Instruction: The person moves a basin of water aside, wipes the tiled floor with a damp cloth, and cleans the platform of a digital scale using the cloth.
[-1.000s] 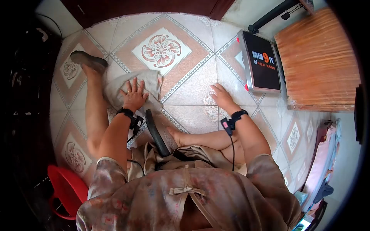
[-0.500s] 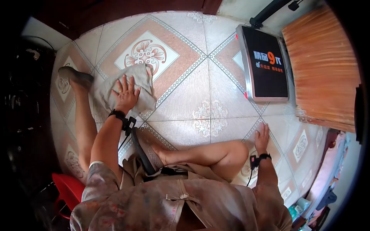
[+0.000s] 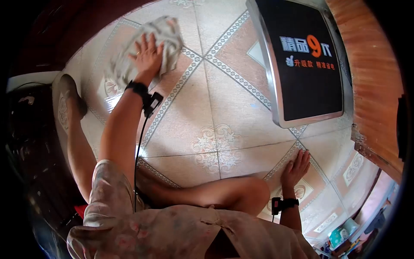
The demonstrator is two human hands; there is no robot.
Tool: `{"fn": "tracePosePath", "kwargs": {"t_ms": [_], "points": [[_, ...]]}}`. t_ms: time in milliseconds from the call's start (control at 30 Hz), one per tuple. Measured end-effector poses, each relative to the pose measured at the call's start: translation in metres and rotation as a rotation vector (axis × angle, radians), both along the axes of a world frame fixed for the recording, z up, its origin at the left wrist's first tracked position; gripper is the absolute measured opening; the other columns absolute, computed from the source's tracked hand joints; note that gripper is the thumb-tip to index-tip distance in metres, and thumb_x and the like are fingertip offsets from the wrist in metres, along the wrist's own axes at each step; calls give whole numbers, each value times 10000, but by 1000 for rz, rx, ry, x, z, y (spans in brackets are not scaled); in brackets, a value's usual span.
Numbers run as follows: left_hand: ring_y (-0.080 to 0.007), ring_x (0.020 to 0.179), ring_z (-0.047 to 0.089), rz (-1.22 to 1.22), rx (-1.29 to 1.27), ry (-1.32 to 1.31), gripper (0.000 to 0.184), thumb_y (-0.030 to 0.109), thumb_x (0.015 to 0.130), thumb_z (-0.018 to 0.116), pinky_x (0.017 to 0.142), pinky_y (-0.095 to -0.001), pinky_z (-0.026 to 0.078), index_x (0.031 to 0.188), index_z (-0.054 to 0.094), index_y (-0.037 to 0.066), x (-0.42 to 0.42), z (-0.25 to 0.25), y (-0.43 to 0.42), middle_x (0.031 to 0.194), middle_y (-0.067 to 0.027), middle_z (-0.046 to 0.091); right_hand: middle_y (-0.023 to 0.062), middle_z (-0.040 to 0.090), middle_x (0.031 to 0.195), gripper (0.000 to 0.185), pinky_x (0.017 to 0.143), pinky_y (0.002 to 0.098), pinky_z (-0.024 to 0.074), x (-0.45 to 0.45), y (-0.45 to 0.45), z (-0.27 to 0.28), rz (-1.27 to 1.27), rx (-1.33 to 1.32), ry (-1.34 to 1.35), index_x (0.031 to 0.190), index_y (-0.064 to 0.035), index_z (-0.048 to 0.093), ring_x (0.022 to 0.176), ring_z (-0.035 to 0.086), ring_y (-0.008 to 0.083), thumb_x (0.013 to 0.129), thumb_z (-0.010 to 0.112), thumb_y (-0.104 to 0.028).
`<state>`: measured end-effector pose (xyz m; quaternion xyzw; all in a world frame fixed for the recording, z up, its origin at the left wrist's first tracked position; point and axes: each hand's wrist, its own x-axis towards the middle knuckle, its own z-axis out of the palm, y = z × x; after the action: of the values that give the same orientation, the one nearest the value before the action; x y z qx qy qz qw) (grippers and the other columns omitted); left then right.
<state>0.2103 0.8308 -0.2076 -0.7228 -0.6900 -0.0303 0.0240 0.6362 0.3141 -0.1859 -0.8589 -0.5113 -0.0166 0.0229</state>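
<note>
My left hand [image 3: 148,58] lies flat with fingers spread on a crumpled grey-beige cloth [image 3: 170,41] on the tiled floor [image 3: 177,125]. The cloth's near-left edge is smeared by motion. My right hand [image 3: 295,169] rests palm down on the tiles by my bent knee, fingers stretched out and nothing held. Each wrist wears a black band with a small boxy device and a cable.
A platform scale [image 3: 304,93] with a black printed top stands at the right front, beside an orange-brown wooden panel [image 3: 368,64]. Dark furniture [image 3: 36,142] lines the left side. At the lower right lies a green-and-white packet [image 3: 338,236] among other items.
My left hand and the cloth have slid forward across the floor, away from my body. The view has shifted forward as my body leans. My right hand stays planted on the tiles.
</note>
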Motion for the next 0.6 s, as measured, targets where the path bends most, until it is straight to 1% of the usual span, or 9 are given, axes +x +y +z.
{"fn": "tracePosePath", "kwargs": {"t_ms": [67,133,200,267,333,400,467,567,600], "points": [[-353,1526,130,-162,-39,151,670,621,1011,287,1133,-725,91,1596,165,318,58,2,11,1677,-12,105,145,309,1605,557,1205,517,112,-2,0,5,-7,-16,8,1520,-104,389,1494,242,347,1019,336,-341],[-347,1528,123,-355,-25,213,653,608,1018,271,1141,-719,88,1595,166,321,115,7,3,1676,-8,108,145,310,1604,560,1204,518,113,-1,3,7,-2,-6,28,1519,-103,391,1491,246,351,1018,337,-346],[-347,1528,111,-502,-68,283,639,607,1021,249,1152,-712,69,1590,179,327,165,31,-28,1673,-20,112,145,312,1603,566,1205,518,112,-2,4,10,4,18,47,1517,-102,395,1491,245,355,1012,345,-350],[-357,1526,109,-623,-59,236,640,627,1014,233,1154,-712,62,1584,197,338,191,41,-66,1669,-44,115,145,312,1603,570,1204,518,117,-2,5,12,-5,29,64,1518,-107,395,1490,244,359,1002,367,-347],[-362,1525,111,-698,-36,76,635,629,1007,264,1150,-718,62,1576,225,350,190,33,-101,1667,-59,116,143,313,1603,571,1202,518,123,-4,1,14,-25,12,58,1517,-112,397,1489,246,357,992,388,-335],[-367,1529,80,-751,-109,73,635,613,997,335,1149,-719,64,1568,253,350,177,42,-130,1667,-61,114,137,315,1603,569,1200,518,131,-3,3,10,-32,-17,36,1516,-117,399,1489,249,349,982,407,-314],[-375,1524,92,-790,-109,32,640,612,988,365,1146,-719,73,1563,272,346,152,41,-159,1663,-67,131,129,316,1605,565,1197,520,139,-3,2,7,-21,5,22,1515,-126,401,1490,250,339,975,416,-291],[-388,1507,143,-866,-54,-121,669,557,951,489,1135,-718,107,1548,321,304,104,42,-201,1644,-85,194,117,318,1606,559,1195,521,140,0,-1,0,-33,21,8,1514,-136,404,1493,247,323,973,418,-278],[-373,1504,166,-887,-98,-111,670,541,947,505,1154,-688,111,1544,327,294,86,47,-214,1642,-77,208,113,319,1606,557,1195,521,139,0,0,-2,-40,22,8,1513,-139,405,1494,246,318,974,416,-277]]}}
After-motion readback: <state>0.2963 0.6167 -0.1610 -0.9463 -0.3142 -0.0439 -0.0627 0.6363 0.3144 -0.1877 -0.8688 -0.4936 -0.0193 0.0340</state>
